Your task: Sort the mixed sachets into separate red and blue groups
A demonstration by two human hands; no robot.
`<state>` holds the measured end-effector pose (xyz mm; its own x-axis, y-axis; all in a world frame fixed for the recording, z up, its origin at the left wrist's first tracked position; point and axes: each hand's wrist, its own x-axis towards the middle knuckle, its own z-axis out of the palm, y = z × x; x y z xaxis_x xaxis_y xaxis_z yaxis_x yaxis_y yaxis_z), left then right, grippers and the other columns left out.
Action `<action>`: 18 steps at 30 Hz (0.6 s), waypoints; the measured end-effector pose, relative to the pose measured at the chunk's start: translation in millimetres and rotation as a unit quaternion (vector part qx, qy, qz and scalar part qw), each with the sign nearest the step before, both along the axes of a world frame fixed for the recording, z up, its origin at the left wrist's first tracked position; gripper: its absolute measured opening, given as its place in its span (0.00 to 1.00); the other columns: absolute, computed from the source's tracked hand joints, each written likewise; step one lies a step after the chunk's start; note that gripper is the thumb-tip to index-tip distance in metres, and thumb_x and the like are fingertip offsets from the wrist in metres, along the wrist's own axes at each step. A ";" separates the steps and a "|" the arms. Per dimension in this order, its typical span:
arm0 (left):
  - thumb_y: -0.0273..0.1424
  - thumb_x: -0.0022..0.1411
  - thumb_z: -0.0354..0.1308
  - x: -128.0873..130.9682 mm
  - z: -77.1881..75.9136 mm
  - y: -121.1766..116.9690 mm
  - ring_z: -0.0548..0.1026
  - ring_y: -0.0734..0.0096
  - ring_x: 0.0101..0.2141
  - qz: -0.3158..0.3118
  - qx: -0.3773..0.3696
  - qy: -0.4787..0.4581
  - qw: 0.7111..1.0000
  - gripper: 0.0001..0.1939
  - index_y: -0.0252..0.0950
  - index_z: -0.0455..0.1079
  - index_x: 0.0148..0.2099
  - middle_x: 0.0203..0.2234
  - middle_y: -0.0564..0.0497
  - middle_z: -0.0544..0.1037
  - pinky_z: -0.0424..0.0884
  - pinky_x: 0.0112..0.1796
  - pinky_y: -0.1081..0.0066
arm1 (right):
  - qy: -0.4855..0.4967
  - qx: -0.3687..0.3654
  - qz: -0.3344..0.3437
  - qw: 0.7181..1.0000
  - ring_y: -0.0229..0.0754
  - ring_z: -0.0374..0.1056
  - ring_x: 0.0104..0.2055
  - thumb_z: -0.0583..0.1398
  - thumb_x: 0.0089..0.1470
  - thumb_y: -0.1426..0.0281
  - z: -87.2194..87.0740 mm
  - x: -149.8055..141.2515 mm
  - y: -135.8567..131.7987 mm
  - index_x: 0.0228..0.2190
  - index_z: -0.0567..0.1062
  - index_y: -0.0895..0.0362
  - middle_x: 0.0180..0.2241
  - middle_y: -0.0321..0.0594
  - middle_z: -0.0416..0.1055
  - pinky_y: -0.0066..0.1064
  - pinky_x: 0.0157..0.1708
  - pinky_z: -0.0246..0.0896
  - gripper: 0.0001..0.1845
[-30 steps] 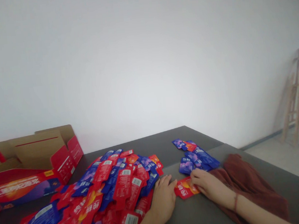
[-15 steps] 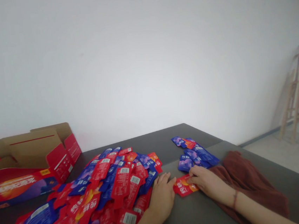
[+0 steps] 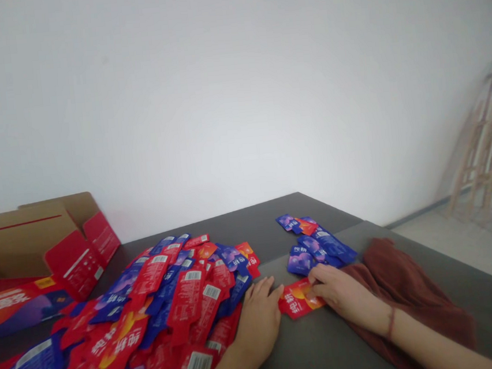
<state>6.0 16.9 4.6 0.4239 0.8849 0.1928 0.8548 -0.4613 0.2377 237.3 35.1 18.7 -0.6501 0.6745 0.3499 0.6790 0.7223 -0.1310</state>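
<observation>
A red sachet with white lettering and an orange-yellow print lies flat on the dark table. My right hand has its fingers curled together onto the sachet's right end. On the other side, my left hand rests with fingers stretched out, its thumb at the sachet's left edge. Left of that hand spreads a big heap of red and blue sachets, many with barcodes facing up. Just beyond my right hand lies a small group of mostly blue sachets, with an orange-red one among them.
A brown cloth lies crumpled under and beside my right forearm. At the far left stands an open red and brown cardboard box. A white wall rises behind the table. Wooden easel-like frames lean at the right.
The view has shifted slightly to the right, so the box and heap sit further left. Both hands stay around the red sachet, with little other movement.
</observation>
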 end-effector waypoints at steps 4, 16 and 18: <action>0.23 0.62 0.44 0.1 0.5 -1.0 0.58 0.64 0.59 0.002 -0.001 0.005 1.000 0.25 0.43 0.63 0.60 0.60 0.50 0.62 0.52 0.59 0.59 | -0.004 0.000 0.004 1.000 0.44 0.61 0.38 0.52 0.61 0.71 1.7 -1.2 0.0 0.35 0.77 0.54 0.35 0.41 0.68 0.34 0.36 0.54 0.13; 0.30 0.64 0.47 0.0 4.3 -4.7 0.59 0.63 0.59 0.004 0.000 -0.011 1.000 0.22 0.42 0.64 0.59 0.59 0.49 0.64 0.52 0.59 0.59 | 0.021 0.025 -0.049 0.998 0.47 0.63 0.43 0.53 0.58 0.74 -2.0 -1.1 2.7 0.48 0.71 0.54 0.41 0.44 0.68 0.38 0.43 0.59 0.16; 0.39 0.62 0.52 -0.1 5.5 -6.6 0.58 0.60 0.59 -0.007 0.006 -0.025 1.000 0.23 0.41 0.64 0.59 0.59 0.48 0.63 0.51 0.59 0.58 | 0.051 0.037 -0.100 0.993 0.49 0.63 0.47 0.56 0.56 0.72 -0.9 3.7 0.9 0.49 0.69 0.56 0.45 0.47 0.67 0.40 0.46 0.59 0.17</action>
